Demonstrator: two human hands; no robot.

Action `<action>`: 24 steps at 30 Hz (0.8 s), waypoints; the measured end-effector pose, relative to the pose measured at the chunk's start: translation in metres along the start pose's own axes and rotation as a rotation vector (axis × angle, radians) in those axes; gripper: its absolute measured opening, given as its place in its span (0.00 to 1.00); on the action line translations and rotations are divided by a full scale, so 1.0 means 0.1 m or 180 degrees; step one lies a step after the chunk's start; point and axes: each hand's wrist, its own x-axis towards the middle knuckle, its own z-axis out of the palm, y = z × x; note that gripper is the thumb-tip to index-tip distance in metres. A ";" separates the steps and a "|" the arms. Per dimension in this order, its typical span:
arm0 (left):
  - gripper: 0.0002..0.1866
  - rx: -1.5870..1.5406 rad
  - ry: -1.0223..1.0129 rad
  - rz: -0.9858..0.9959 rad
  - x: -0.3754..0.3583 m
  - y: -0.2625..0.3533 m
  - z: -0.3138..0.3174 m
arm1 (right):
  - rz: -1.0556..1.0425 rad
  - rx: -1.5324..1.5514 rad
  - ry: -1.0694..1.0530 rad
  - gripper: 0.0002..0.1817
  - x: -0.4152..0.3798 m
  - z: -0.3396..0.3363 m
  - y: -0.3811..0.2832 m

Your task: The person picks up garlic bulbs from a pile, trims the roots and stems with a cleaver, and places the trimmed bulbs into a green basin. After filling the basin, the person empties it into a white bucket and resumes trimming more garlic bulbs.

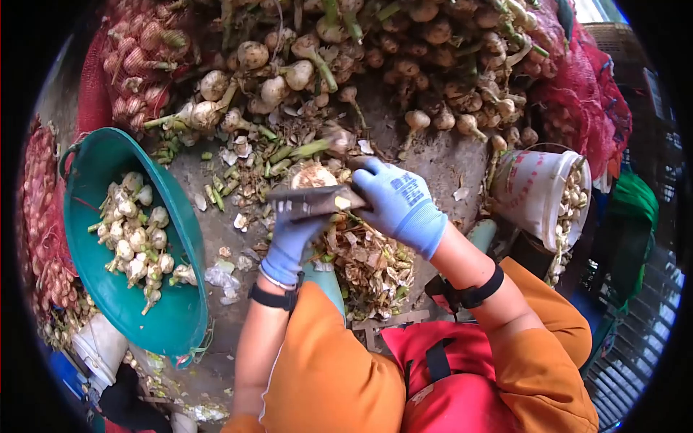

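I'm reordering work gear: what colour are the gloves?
The gloves are light blue, the right one with dark print, as the head view shows.

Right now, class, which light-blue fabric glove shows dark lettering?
The light-blue fabric glove on the right hand: dark lettering marks its back; none is visible on the other glove, on the left hand.

Right hand (398, 198) curled; left hand (290, 242) part-hidden

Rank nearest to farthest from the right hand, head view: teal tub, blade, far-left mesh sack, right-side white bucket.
From right hand:
1. Blade, at the hand
2. White bucket, right side
3. Teal tub, left
4. Mesh sack, far left
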 end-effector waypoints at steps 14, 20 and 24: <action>0.41 0.1729 0.0561 0.1350 -0.58 0.48 0.17 | -0.0363 0.0182 -0.0230 0.16 0.00 0.06 -0.10; 0.30 -0.0427 -0.0160 0.0323 -0.52 0.38 -0.04 | -0.0170 0.0301 -0.0228 0.16 0.11 0.32 0.03; 0.40 -0.0526 0.0683 0.0500 -0.59 0.37 0.00 | -0.0220 0.0515 -0.0278 0.15 0.21 0.39 0.02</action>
